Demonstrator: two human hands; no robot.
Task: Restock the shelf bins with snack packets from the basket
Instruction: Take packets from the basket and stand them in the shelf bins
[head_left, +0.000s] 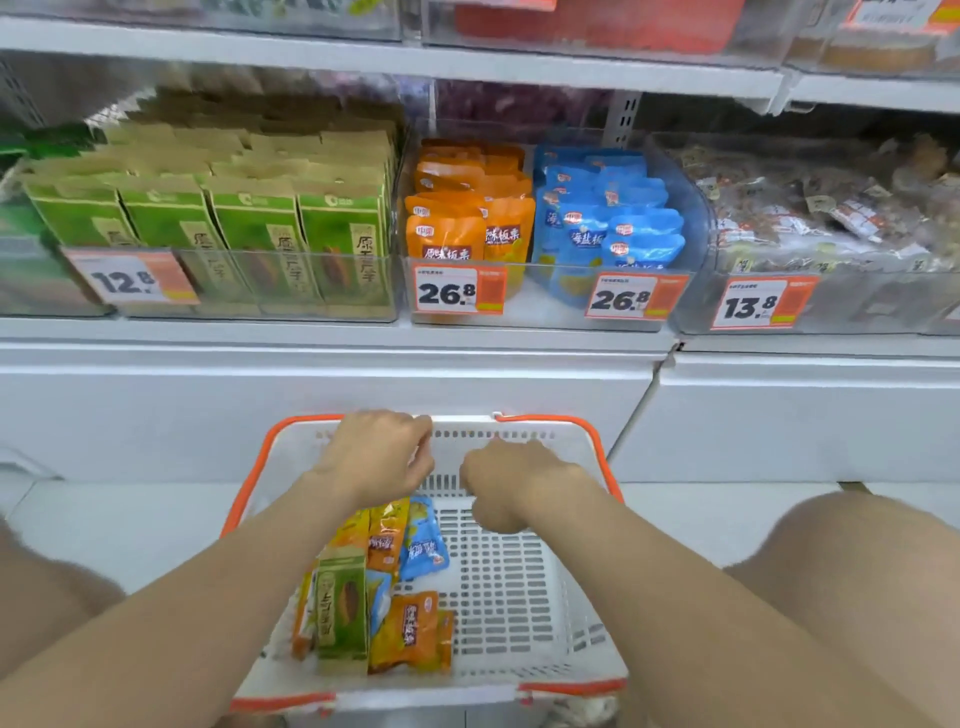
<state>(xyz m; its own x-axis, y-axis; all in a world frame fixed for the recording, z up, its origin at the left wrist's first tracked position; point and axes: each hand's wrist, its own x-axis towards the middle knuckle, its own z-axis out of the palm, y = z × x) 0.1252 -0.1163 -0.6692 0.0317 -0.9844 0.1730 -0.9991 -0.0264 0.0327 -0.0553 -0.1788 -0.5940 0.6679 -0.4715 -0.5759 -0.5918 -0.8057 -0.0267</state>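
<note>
**Head view.** A white basket (509, 597) with an orange rim stands on the floor in front of the shelf, between the person's two bare knees. Both forearms reach over it. The left hand (376, 457) is at the far rim. The right hand (511, 486) is just beside it over the mesh floor, and the two hands do not touch. Each hand has its knuckles up and its fingers curled under, so it cannot be told whether either one grasps anything.

The stock in the basket lies along its left side:
- one green carton (343, 608)
- at least three orange packets (415, 631)
- two blue packets (423, 543), one of them partly hidden by the carton

On the shelf above, the clear bins hold, from left to right:
- shelved green cartons (249, 228), four across the front row
- orange pouches (447, 234)
- blue pouches (618, 228)
- brown-wrapped snacks (831, 208), too jumbled to count

Four price tags (130, 280) hang on the bin fronts, reading 12.8, 26.8, 26.8 and 13.8.
</note>
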